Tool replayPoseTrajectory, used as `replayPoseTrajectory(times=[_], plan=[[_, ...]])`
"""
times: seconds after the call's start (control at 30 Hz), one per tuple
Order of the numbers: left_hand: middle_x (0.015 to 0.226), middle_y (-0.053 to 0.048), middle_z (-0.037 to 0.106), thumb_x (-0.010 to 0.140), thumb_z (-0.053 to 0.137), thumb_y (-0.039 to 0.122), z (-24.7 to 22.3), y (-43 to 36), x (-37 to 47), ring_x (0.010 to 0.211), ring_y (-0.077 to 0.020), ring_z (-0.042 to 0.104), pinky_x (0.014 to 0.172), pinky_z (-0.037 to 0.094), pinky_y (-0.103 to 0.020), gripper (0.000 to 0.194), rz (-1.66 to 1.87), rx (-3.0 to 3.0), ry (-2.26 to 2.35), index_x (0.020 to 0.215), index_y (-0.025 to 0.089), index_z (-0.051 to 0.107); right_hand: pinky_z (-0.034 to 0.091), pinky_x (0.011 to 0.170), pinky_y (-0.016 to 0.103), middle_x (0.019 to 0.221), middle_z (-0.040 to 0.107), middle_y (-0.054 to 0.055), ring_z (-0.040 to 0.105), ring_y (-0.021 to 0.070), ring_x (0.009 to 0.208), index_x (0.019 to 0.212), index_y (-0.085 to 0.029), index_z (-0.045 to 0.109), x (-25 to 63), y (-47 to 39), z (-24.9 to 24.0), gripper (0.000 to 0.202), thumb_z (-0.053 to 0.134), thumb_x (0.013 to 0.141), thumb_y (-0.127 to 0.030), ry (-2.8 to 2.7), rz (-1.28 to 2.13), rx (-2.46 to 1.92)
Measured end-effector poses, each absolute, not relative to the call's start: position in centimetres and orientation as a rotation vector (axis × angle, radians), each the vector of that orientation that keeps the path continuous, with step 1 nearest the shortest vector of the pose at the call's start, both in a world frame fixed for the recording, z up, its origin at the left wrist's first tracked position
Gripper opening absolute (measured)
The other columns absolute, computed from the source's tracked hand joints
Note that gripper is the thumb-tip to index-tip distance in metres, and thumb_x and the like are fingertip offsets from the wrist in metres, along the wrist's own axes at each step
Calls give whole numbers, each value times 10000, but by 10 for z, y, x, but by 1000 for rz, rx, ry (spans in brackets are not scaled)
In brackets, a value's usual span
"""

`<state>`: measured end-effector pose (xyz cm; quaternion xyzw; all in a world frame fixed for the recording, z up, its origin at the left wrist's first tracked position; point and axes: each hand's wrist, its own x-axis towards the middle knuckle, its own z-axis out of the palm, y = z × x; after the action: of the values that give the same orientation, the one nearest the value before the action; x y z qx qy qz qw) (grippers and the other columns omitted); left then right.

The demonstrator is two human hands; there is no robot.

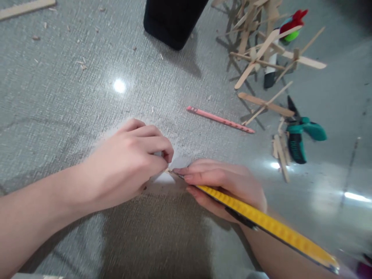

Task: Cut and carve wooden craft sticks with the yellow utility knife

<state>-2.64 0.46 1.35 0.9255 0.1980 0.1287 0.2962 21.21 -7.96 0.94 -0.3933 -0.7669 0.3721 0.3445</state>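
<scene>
My right hand [226,182] grips a yellow utility knife [261,219] near its front, the handle slanting down to the lower right. The knife's blade [176,174] points left, its tip by the fingertips of my left hand [136,153]. Those left fingers are curled and pinched around a small pale piece of wood [167,169]; only a bit of it shows, the rest being hidden under the hand. Both hands are low over the textured grey surface [87,104]. Beyond them lies a pink pencil [221,120].
Craft sticks [257,60], several joined into crossed shapes, are heaped at the upper right beside a marker [271,69]. Teal-handled pliers [299,133] lie below, near cut stick pieces [281,155]. A black object [173,23] stands at the top. Wood shavings [83,66] are scattered left.
</scene>
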Motion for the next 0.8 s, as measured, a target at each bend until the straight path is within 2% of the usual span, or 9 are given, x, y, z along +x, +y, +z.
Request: replayPoseTrajectory(times=[0.3, 0.57, 0.8], plan=[[991, 29, 727, 855, 530, 101, 11, 5, -25, 937, -176, 612, 896, 410, -375, 243, 366, 2460, 537, 817, 232, 731, 667, 783, 358, 997, 788, 41, 768, 208, 925, 1192, -284, 629, 212, -82, 10, 419, 628, 859, -29, -2007, 975, -1055], [937, 18, 723, 890, 518, 116, 12, 3, -23, 902, -185, 629, 875, 396, -388, 214, 340, 2439, 572, 852, 222, 700, 667, 807, 370, 1077, 784, 25, 771, 202, 898, 1188, -313, 611, 210, -82, 15, 337, 590, 912, -122, -2104, 954, -1093], [925, -7, 727, 921, 547, 150, 13, 0, -21, 861, -181, 636, 834, 389, -371, 197, 362, 2434, 642, 804, 196, 697, 635, 763, 333, 993, 763, 51, 749, 191, 892, 1109, -250, 646, 214, -82, 13, 267, 604, 899, -91, -1890, 1025, -1009]])
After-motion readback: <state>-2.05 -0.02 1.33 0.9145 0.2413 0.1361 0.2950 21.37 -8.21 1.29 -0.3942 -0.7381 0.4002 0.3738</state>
